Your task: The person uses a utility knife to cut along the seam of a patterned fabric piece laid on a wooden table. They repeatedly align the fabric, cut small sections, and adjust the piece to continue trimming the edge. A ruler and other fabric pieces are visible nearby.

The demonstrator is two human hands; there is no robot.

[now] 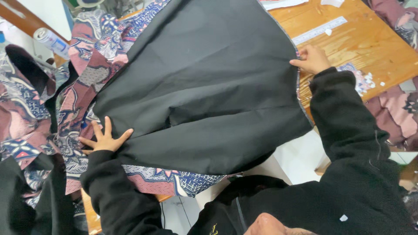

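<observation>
- A large black cloth point(204, 82) lies spread over the wooden table point(370, 43), covering most of it, with its near edge hanging past the table's front.
- The left hand point(103, 138) lies flat and released at the black cloth's lower left corner, fingers fanned out, thumb touching the cloth's edge and the rest of the hand pressing on the patterned fabric point(93, 65) just beside it.
- The right hand point(311, 58) is at the black cloth's right edge, fingers curled and pinching that edge where a thin patterned border shows.
- Both arms wear black fleece sleeves point(348, 126); the right sleeve runs down along the right side of the black cloth.
- The patterned fabric, in maroon, blue and white, sticks out from under the black cloth on its left and along its lower edge.
- A pale ruler point(320, 30) lies on the bare table to the upper right of the black cloth, near the right hand.
- Small paper or fabric scraps point(365, 80) are scattered on the table right of the black cloth, just past the right sleeve.
- A rolled white tube point(51, 41) sits well to the upper left of the black cloth, beyond the patterned fabric.
</observation>
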